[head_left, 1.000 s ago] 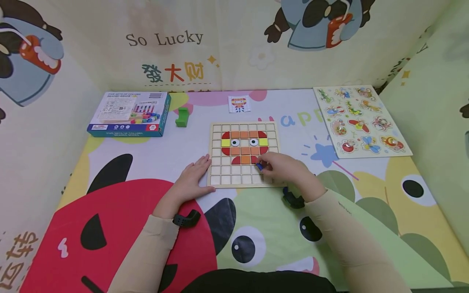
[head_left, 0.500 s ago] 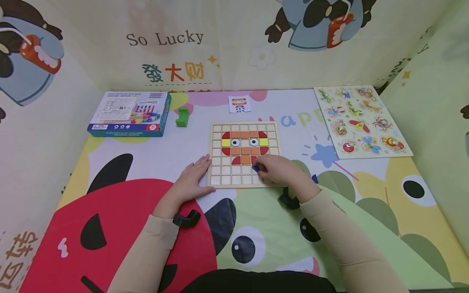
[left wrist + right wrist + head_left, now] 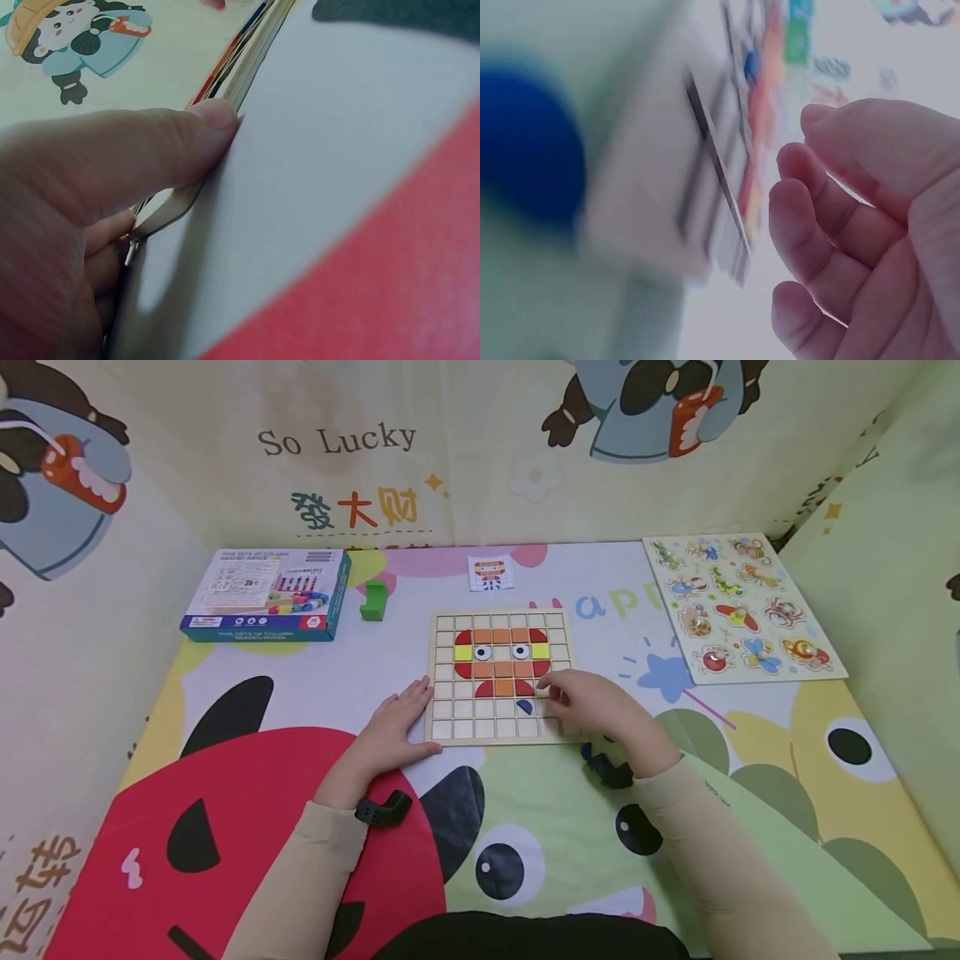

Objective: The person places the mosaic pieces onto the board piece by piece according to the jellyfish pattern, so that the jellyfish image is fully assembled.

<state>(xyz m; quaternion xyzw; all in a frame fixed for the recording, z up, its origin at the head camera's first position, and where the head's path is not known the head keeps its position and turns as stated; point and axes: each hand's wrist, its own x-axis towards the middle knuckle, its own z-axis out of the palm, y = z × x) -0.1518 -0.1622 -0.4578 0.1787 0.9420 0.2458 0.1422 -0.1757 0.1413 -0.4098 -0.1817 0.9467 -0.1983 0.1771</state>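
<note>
A wooden grid board (image 3: 442, 728) lies on the table, holding red, orange and yellow tiles and two eye tiles in a face-like pattern. One blue tile with a curved edge (image 3: 525, 707) sits on the grid under the lowest red tile. My left hand (image 3: 393, 727) rests at the board's left side, fingers extended along the edge. Its thumb (image 3: 172, 142) presses the near edge in the left wrist view. Just right of the blue tile, my right hand (image 3: 592, 703) hovers with loosely bent fingers (image 3: 791, 217) and nothing between them.
Behind the board lies a small picture card (image 3: 491, 573). A boxed set (image 3: 262, 593) and a green block (image 3: 372, 601) stand back left; an insect puzzle board (image 3: 742, 610) lies back right. A blurred blue shape (image 3: 525, 150) appears close in the right wrist view.
My right hand has let go of the blue tile on the grid and drawn back to the right. The left hand has stayed in place.
</note>
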